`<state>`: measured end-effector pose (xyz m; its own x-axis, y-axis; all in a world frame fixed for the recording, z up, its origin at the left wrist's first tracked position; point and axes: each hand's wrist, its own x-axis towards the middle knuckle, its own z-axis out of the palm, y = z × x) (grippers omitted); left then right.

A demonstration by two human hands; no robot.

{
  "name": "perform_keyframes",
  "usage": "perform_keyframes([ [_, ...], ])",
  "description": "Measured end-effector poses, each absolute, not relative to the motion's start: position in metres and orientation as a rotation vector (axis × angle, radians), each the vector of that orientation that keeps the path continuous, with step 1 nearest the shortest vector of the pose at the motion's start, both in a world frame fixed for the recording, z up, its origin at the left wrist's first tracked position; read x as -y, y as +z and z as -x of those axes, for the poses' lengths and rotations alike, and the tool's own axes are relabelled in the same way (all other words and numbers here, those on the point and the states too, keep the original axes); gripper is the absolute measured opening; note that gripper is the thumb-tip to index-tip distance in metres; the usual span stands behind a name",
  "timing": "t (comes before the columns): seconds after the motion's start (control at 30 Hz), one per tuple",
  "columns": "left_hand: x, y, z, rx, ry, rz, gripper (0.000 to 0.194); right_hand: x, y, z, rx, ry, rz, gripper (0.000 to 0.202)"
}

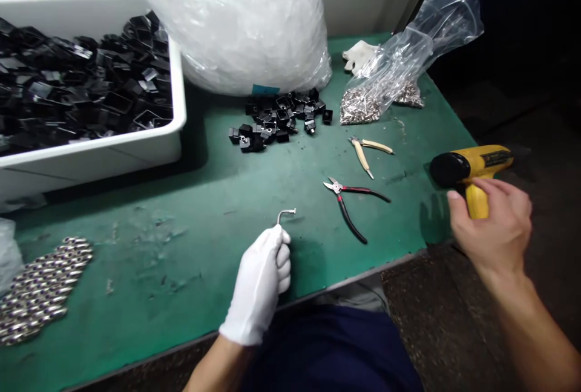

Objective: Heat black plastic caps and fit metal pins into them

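Observation:
My left hand (263, 271), in a white glove, is closed on a thin bent metal piece (285, 213) whose hooked end sticks up from the fingertips. My bare right hand (494, 222) is wrapped round the handle of a yellow and black power tool (476, 165) at the table's right edge. Between the hands lie red and black cutters (354, 191) with their handles spread. Behind them are small cream-handled pliers (363, 153).
A white bin (179, 77) of black plastic parts stands at the back left. Loose black parts (276, 117) lie before a large plastic bag (254, 23). Bagged small metal parts (361, 104) and a white glove (358, 56) are behind. Metal cylinders (45, 286) lie front left.

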<state>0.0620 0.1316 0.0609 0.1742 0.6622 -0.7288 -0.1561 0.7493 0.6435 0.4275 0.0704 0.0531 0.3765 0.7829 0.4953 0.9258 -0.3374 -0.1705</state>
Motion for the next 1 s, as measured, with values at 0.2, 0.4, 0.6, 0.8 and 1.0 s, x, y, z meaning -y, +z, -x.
perform_keyframes([
  [0.2,-0.145,0.056,-0.06,-1.486,0.502,-1.096,0.029,-0.095,0.053,-0.328,2.042,0.222,1.989,0.083],
  [0.4,-0.146,0.054,-0.059,-1.6,0.372,-1.956,0.022,-0.119,0.05,-0.303,2.105,0.273,2.121,0.078],
  [0.6,-0.139,0.052,-0.042,-1.585,0.747,-2.167,0.015,-0.114,0.072,-0.3,2.037,0.485,2.149,0.051],
  [0.8,-0.156,0.029,-0.023,-1.829,0.501,-2.53,0.021,-0.121,0.112,-0.281,1.984,1.008,2.129,0.03],
  [1.0,-0.164,0.01,-0.018,-1.814,0.409,-2.539,0.026,-0.14,0.127,-0.275,1.656,1.762,2.104,0.039],
])
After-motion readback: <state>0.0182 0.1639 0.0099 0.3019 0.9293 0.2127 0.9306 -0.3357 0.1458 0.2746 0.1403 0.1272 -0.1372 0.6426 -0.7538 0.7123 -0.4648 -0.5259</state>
